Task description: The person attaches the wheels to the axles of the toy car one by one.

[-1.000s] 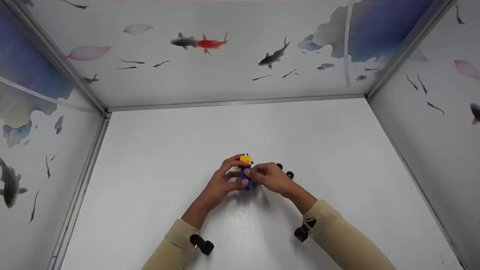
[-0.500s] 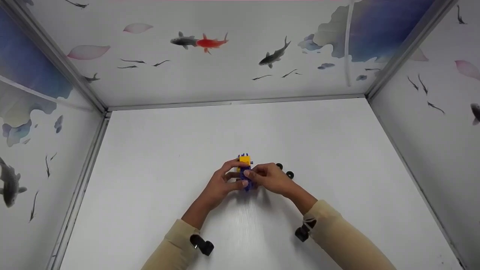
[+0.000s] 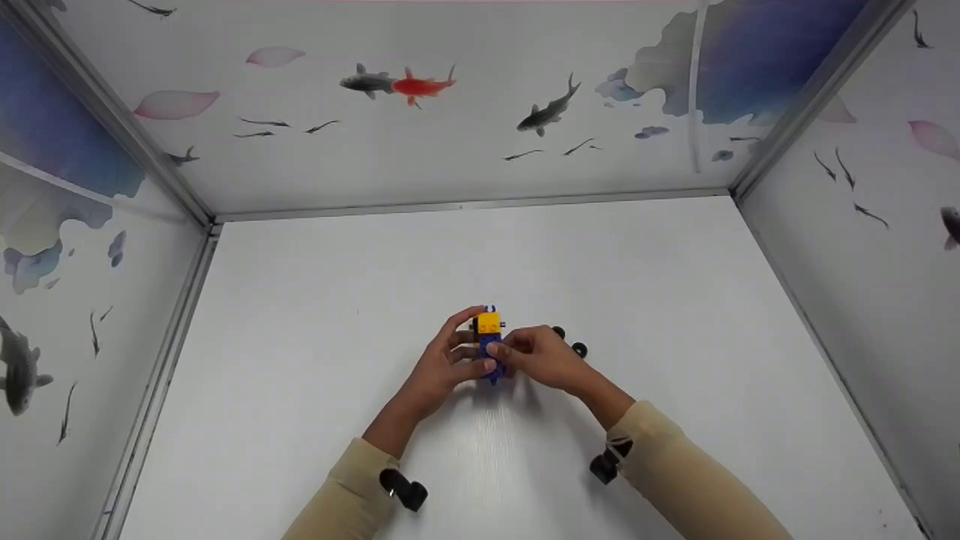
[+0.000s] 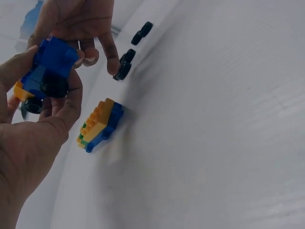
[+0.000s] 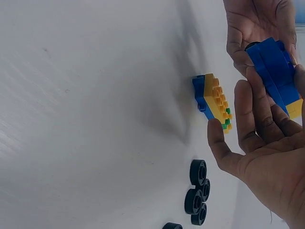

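Both hands hold a small building-block car (image 3: 490,341) just above the table. Its body is blue with a yellow block at the far end, and black wheels (image 4: 54,85) show on its side in the left wrist view. My left hand (image 3: 442,371) grips it from the left, thumb on the near blue part and index finger stretched along the yellow end. From the right, my right hand (image 3: 551,358) pinches the blue part (image 5: 274,71) between thumb and fingers. A second block piece, yellow over blue with green bits (image 4: 100,125), lies on the table below the hands.
Several loose black wheels (image 5: 195,200) lie on the white table beside the right hand. Printed walls with metal edges (image 3: 472,202) enclose the table at the back and both sides. A small black camera (image 3: 405,491) sits on each sleeve.
The car has turned slightly, so its yellow top and a dark part on its left show more. My left index finger has lifted off the yellow block's face. The right hand stays almost still.
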Tool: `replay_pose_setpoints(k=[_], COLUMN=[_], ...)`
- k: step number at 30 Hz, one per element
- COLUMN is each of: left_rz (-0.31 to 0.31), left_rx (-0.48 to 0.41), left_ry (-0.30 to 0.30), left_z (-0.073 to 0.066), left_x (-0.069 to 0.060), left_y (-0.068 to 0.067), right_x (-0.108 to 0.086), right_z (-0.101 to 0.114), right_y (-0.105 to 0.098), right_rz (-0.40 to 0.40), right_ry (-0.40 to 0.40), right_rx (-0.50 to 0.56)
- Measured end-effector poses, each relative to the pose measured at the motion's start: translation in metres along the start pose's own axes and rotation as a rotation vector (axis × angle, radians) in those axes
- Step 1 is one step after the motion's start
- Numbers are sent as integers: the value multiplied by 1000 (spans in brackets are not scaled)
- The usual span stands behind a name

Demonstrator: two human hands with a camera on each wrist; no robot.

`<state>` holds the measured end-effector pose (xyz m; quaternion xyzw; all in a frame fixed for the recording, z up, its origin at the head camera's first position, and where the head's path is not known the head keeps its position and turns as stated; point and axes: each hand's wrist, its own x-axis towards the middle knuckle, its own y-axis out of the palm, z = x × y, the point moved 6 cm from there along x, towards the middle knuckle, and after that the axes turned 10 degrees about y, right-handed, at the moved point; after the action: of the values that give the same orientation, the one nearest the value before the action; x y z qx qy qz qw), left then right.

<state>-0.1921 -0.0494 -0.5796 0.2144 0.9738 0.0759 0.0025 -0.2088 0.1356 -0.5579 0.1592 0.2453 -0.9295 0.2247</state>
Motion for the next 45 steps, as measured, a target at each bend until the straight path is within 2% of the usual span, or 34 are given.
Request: replay_pose_setpoints(k=[7, 12, 19, 22, 25, 28, 34, 39, 45], left_rz=[4, -7, -57, -75, -82, -86, -97, -100, -118], left_rx=[16, -18, -8, 0, -9, -10, 1, -14, -30], left_ry=[-21, -46, -57, -76, -86, -88, -82, -87, -105], left_z=[2, 5, 6, 7, 8, 10, 10, 9, 9], left_x=[0, 0, 0, -1, -1, -1, -1, -1, -1], left_y=[-2, -3, -6, -8, -9, -10, -13, -13, -14], right_x=[1, 1, -3, -6, -9, -13, -17, -19, -22], right_z=[-1, -3, -16, -20, -24, -27, -37, -50, -61], right_y=[1, -1, -22, -36, -48, -59, -71, -77, -81], right_rz=[4, -2, -50, -106, -186, -261, -312, -324, -313], right_ry=[-5, -5, -22, -17, -13, -42, -102, -49, 30], right_rx=[-28, -49, -23, -42, -108, -176, -289, -382, -409])
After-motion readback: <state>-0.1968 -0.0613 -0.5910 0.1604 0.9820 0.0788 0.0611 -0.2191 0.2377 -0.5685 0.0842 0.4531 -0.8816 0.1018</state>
